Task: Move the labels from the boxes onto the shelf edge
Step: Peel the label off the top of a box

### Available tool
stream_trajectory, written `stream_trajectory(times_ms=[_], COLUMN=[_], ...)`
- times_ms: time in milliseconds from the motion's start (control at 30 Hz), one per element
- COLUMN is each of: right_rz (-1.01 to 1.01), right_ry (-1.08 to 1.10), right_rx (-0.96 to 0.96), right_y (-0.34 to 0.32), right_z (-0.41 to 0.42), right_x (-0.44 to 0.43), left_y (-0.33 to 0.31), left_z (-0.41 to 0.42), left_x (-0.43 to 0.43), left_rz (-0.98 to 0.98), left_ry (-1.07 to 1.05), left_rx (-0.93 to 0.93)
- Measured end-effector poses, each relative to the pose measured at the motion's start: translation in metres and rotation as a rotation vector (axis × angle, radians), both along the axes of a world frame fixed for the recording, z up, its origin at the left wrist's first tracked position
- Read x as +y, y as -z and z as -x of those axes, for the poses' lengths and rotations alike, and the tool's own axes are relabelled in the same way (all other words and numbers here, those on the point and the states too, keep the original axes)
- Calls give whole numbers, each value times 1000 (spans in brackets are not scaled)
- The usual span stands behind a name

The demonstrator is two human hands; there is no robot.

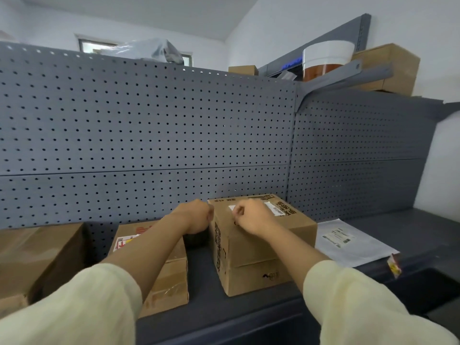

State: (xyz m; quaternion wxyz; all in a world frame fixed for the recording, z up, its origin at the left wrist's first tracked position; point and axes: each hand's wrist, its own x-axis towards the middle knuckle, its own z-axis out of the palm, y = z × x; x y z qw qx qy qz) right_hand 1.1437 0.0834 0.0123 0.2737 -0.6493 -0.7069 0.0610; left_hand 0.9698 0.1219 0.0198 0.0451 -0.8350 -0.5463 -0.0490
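Hands at the label on the middle box

Cardboard box (258, 247) stands on the dark shelf (249, 317), directly under both hands. The right hand (251, 219) rests on its top face with the fingers curled together, pinching at the near end of a white label (273, 209) stuck there; the label's far end, with a barcode, lies flat just beyond the knuckles. The left hand (198, 215) is curled into a loose fist against the box's upper left corner, touching the cardboard; whether it grips anything, I cannot tell.

Left of the left forearm sits a second box (166, 277) carrying a red, white and yellow label (124, 241) on its top, partly hidden by the arm. Further left again is a third box (37, 257). Right of the right hand, well apart from it, a grey mailer bag (353, 242) lies flat on the shelf, with its own printed label (339, 237). A small red and yellow sticker (394, 266) hangs at the shelf edge near that bag's front corner. Grey pegboard (149, 120) rises behind everything.
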Motion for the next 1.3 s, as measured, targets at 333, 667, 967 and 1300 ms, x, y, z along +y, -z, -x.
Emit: stream_trajectory(times_ms=[333,667,967,1300], right_rz=[156,348,585,517], right_ry=[366,478,270,309], right_rx=[-92,-22,-390,-202], right_y=[7,5,-13,-22], right_z=[-36,-37,-31,-34], right_x=[83,117,134,114], left_y=[-14,-4,-1,5], left_z=[-40,-39,-33,-25], left_x=[49,69,81,91], left_rz=[-22,65,56,32], left_ry=[-55,-53,-43,-4], left_rx=[-48,-123,-95,-93])
